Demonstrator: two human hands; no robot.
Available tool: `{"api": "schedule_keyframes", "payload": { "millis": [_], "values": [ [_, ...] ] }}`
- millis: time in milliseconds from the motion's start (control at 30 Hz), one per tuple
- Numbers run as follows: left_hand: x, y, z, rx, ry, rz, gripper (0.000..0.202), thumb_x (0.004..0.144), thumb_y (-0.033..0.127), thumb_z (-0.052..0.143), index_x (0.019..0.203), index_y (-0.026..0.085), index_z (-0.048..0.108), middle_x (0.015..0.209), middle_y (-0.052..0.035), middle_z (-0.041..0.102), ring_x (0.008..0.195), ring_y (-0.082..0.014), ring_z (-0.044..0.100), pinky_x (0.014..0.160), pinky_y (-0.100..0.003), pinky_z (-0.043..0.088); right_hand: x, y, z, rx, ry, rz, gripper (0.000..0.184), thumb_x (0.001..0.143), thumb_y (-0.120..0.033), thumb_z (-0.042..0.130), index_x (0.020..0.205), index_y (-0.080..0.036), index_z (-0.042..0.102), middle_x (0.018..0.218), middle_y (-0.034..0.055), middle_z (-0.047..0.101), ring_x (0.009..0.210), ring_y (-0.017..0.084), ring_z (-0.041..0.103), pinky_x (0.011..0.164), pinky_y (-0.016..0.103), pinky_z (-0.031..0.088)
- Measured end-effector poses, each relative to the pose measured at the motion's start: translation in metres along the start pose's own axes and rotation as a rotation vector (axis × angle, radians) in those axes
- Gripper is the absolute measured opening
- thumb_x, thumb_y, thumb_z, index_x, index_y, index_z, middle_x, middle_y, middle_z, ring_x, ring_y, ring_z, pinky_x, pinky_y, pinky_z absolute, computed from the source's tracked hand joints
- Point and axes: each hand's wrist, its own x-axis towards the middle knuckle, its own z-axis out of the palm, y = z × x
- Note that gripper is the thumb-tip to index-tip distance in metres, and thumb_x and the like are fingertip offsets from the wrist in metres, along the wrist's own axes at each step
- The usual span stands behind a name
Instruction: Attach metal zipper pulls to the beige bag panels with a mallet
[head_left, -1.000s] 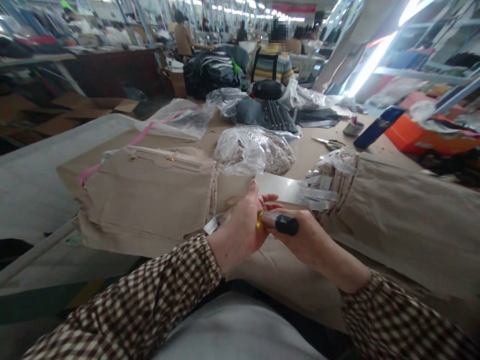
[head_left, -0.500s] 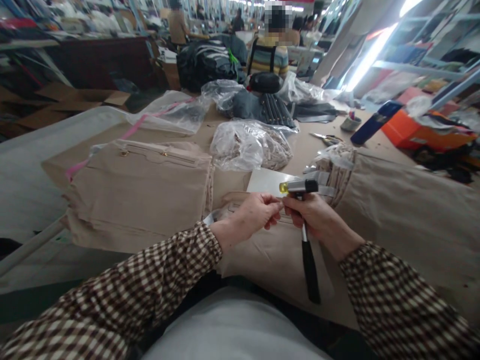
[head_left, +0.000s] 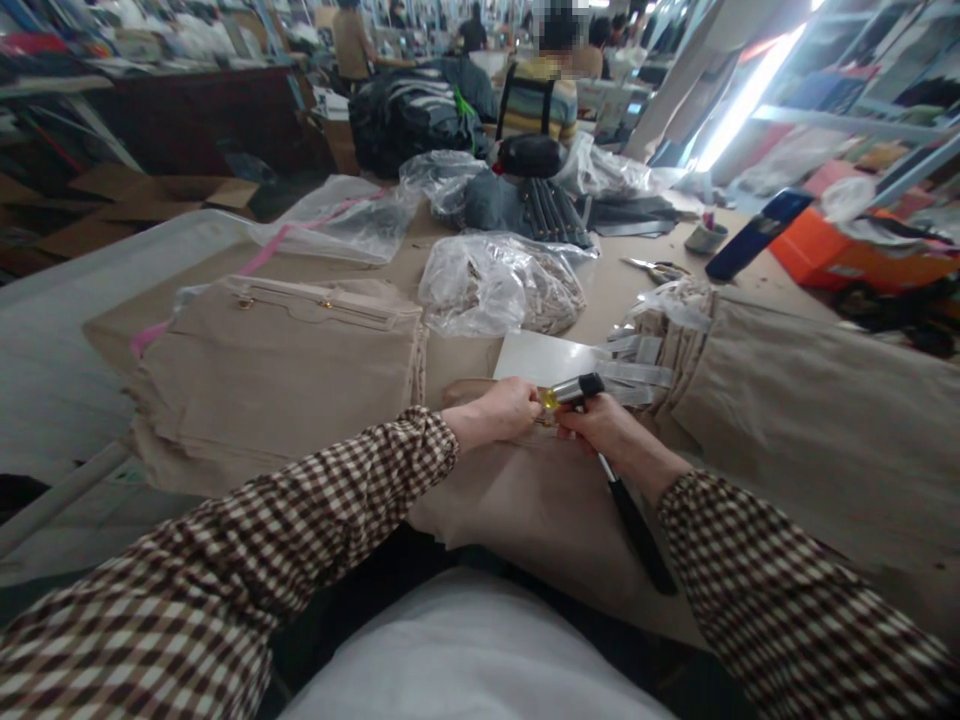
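My right hand (head_left: pixel 611 432) is closed around the hammer (head_left: pixel 577 390) near its head, which has one yellow face and one black face. The black handle (head_left: pixel 641 535) slants down toward me, and the right fingertips also reach the cloth below. Just left of the yellow face, my left hand (head_left: pixel 504 410) is closed with its fingers pressed together at the cloth. What it pinches is hidden. Under both hands lies a beige fabric piece (head_left: pixel 517 490) with a slot-like opening near its top. A white board (head_left: pixel 544 355) shows just beyond the hands.
Stacked beige fabric panels (head_left: pixel 292 390) with gold fittings lie at left, more beige fabric (head_left: pixel 817 420) at right. Ahead are a clear plastic bag (head_left: pixel 499 285) of beige pieces, scissors (head_left: pixel 660 271), a small cup (head_left: pixel 705 237) and a blue box (head_left: pixel 757 235). A person (head_left: pixel 540 100) sits beyond.
Both hands have moved down onto the fabric and slightly left. The hammer has tilted, its head shifting left and its handle end swinging right.
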Motion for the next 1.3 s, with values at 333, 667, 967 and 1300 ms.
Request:
{"api": "schedule_keyframes", "payload": {
  "millis": [333,667,967,1300],
  "values": [
    [0.001,0.013,-0.001,0.259,0.006,-0.055,0.024,0.079,0.013,0.047,0.081,0.006,0.071,0.067,-0.0115,0.064,0.06,-0.0174,0.055,0.06,-0.027,0.039,0.007,0.0,0.003,-0.431,0.073,0.024,0.01,0.07,-0.023,0.055,0.067,-0.016,0.063,0.05,0.0018,0.056,0.038,0.011,0.045,0.038,0.023,0.03],
    [0.0,0.007,-0.006,0.435,-0.009,-0.084,0.025,0.079,0.02,0.05,0.078,0.008,0.072,0.073,-0.0151,0.067,0.068,-0.0215,0.061,0.061,-0.027,0.041,0.002,0.001,-0.001,-0.444,0.15,-0.1,0.022,0.077,-0.035,0.054,0.068,-0.016,0.06,0.055,0.0012,0.056,0.052,0.013,0.049,0.048,0.023,0.031],
    [0.003,0.002,-0.005,0.41,-0.004,-0.11,0.024,0.075,0.021,0.053,0.079,0.007,0.071,0.075,-0.0177,0.067,0.073,-0.0242,0.064,0.066,-0.028,0.045,-0.036,-0.022,-0.016,-0.737,0.282,-0.401,0.027,0.089,-0.037,0.044,0.089,-0.018,0.063,0.077,0.0087,0.067,0.071,0.021,0.062,0.063,0.027,0.039],
    [-0.039,-0.027,-0.043,0.286,0.364,0.081,0.03,0.081,0.027,0.052,0.105,0.013,0.063,0.104,-0.0126,0.063,0.099,-0.0228,0.058,0.093,-0.032,0.043,-0.05,0.005,-0.053,-0.633,0.292,-0.184,0.035,0.076,-0.049,0.053,0.074,-0.017,0.067,0.063,0.0061,0.066,0.063,0.023,0.063,0.054,0.028,0.042]
  ]
}}
